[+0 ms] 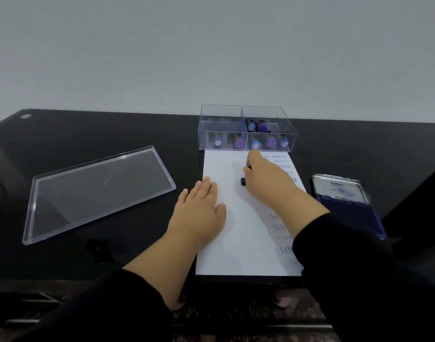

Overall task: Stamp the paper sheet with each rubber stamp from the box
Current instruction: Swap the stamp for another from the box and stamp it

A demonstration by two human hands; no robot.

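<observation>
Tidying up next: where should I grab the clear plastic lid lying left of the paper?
Take the clear plastic lid by its raised rim at the right corner nearest the left hand, pinching from above. It lies flat with the rim upward on the black table, so only that thin wall gives fingers purchase.

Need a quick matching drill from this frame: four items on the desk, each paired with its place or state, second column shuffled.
Things:
1. clear lid
2. ink pad
3. left hand
4. stamp box

Places or states:
A. at the far edge of the paper sheet, lid off, stamps inside
B. lying alone on the desk, left of the sheet
C. open, right of the sheet
D. resting flat on the sheet's left edge

Pairs: 1-B, 2-C, 3-D, 4-A

The right hand grips a rubber stamp with its fingers, base down on the sheet.
</observation>
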